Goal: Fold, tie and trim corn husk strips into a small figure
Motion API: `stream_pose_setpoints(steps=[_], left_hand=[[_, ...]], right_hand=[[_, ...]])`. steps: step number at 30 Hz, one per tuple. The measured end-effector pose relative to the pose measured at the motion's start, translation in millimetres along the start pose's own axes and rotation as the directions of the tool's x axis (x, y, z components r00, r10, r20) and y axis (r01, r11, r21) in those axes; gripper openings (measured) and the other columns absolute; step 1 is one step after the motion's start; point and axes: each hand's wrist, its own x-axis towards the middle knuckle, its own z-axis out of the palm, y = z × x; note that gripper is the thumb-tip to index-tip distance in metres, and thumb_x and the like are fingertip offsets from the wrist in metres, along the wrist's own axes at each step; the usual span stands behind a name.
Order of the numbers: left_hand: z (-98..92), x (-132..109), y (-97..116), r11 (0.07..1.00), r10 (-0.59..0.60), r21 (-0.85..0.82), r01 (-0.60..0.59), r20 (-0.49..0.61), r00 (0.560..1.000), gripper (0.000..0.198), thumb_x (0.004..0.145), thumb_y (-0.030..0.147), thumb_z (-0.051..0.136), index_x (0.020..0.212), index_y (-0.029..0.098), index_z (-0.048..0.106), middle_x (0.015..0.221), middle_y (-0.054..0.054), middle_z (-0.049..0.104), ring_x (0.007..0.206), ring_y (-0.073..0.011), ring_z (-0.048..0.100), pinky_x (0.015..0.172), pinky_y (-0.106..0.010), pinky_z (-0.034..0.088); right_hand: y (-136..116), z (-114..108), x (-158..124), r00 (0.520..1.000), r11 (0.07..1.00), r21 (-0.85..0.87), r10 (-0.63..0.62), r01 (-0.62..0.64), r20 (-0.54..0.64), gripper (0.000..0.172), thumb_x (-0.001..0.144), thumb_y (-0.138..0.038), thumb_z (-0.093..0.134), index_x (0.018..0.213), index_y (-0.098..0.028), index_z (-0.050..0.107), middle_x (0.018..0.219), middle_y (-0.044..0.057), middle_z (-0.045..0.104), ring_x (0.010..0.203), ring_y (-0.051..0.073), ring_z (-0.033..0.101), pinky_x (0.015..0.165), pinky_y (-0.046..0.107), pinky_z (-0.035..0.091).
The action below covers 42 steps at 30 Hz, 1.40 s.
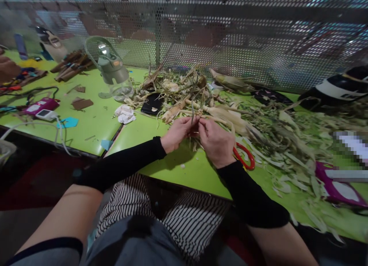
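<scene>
My left hand (pixel 177 133) and my right hand (pixel 215 141) meet above the green table (pixel 178 170), both in black sleeves. Their fingers are pinched together on thin dried plant strips (pixel 193 116) that stick up between them. A big heap of dried husks and leaves (pixel 230 109) lies just beyond the hands. Red-handled scissors (pixel 245 157) lie on the table under my right wrist.
A black phone (pixel 151 104) and crumpled white paper (pixel 125 114) lie left of the heap. A small grey-green fan (pixel 110 64) stands at the back left. Cables, a pink device (pixel 41 105) and brown card pieces sit on the left table. Perforated metal screen (pixel 230 36) closes the back.
</scene>
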Motion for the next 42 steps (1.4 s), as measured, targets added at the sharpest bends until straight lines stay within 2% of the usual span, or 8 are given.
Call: stream_pose_setpoints(steps=[13,20,23,25,29,34,38,42], left_hand=[[-7.1,12.9,14.9,0.969,0.083,0.237,-0.066,-0.065,0.994,0.030,0.105,0.016,0.055,0.075,0.017,0.058,0.069,0.002,0.062,0.061,-0.0085,0.056,0.067,-0.023,0.045],[-20.6,10.1,14.8,0.742,0.272,0.596,-0.307,0.151,0.950,0.028,0.103,0.021,0.059,0.075,0.019,0.062,0.061,0.004,0.055,0.049,-0.0088,0.049,0.058,-0.025,0.038],[-24.6,13.6,17.7,0.678,0.264,0.668,-0.306,0.167,0.950,0.028,0.105,0.024,0.054,0.079,0.019,0.062,0.058,0.003,0.055,0.048,-0.0098,0.051,0.057,-0.024,0.039],[-27.2,17.0,20.5,0.545,0.277,0.785,-0.296,0.165,0.947,0.031,0.107,0.025,0.046,0.082,0.019,0.062,0.058,0.002,0.056,0.050,-0.0118,0.054,0.060,-0.025,0.043],[-29.5,14.0,20.9,0.036,0.310,0.956,-0.292,0.267,0.912,0.024,0.104,0.011,0.044,0.099,0.015,0.067,0.092,-0.008,0.073,0.083,-0.0181,0.068,0.085,-0.031,0.053],[-20.0,-4.7,18.8,-0.378,0.093,0.874,-0.306,0.365,0.927,0.033,0.108,0.008,0.033,0.126,0.012,0.060,0.117,-0.014,0.072,0.100,-0.0210,0.071,0.085,-0.032,0.055],[-13.4,-15.0,26.0,-0.495,0.053,0.819,-0.291,0.362,0.931,0.034,0.109,0.008,0.028,0.125,0.010,0.059,0.114,-0.015,0.071,0.102,-0.0207,0.071,0.081,-0.030,0.054],[-11.0,-19.0,33.7,-0.486,-0.011,0.812,-0.322,0.363,0.932,0.034,0.108,0.010,0.030,0.124,0.010,0.060,0.109,-0.012,0.072,0.094,-0.0191,0.070,0.078,-0.030,0.053]], right_hand=[[-1.1,-6.4,1.4,0.993,0.986,-0.112,-0.122,0.122,0.010,0.040,0.110,-0.038,0.043,0.107,-0.021,0.078,0.094,0.011,0.082,0.080,0.023,0.071,0.066,0.033,0.044],[14.3,-19.7,7.9,0.997,0.968,-0.249,-0.050,0.035,-0.053,0.039,0.109,-0.035,0.043,0.094,-0.020,0.076,0.083,0.011,0.076,0.077,0.024,0.066,0.065,0.035,0.041],[13.2,-19.4,8.0,0.997,0.978,-0.198,-0.073,0.064,-0.039,0.036,0.109,-0.034,0.045,0.096,-0.020,0.076,0.088,0.011,0.078,0.079,0.023,0.067,0.067,0.035,0.042],[9.3,-17.3,6.7,0.987,0.978,-0.136,-0.158,0.157,0.005,0.033,0.109,-0.034,0.046,0.102,-0.020,0.076,0.095,0.010,0.080,0.083,0.022,0.069,0.068,0.033,0.043],[1.1,-16.8,2.9,0.940,0.916,-0.210,-0.338,0.342,0.052,0.031,0.110,-0.032,0.049,0.099,-0.020,0.076,0.078,0.006,0.074,0.068,0.018,0.062,0.059,0.033,0.034],[2.5,-32.3,4.5,0.879,0.873,-0.261,-0.456,0.412,-0.136,0.017,0.105,-0.030,0.061,0.100,-0.023,0.075,0.073,0.002,0.071,0.065,0.017,0.059,0.060,0.032,0.038],[1.0,-50.2,11.5,0.826,0.857,-0.036,-0.506,0.514,-0.249,0.018,0.099,-0.014,0.063,0.112,-0.025,0.069,0.080,0.002,0.073,0.066,0.017,0.062,0.060,0.031,0.044],[-6.4,-65.5,26.5,0.817,0.813,0.089,-0.566,0.576,-0.114,0.024,0.100,-0.013,0.057,0.113,-0.030,0.068,0.082,0.001,0.074,0.069,0.020,0.065,0.063,0.033,0.048]])
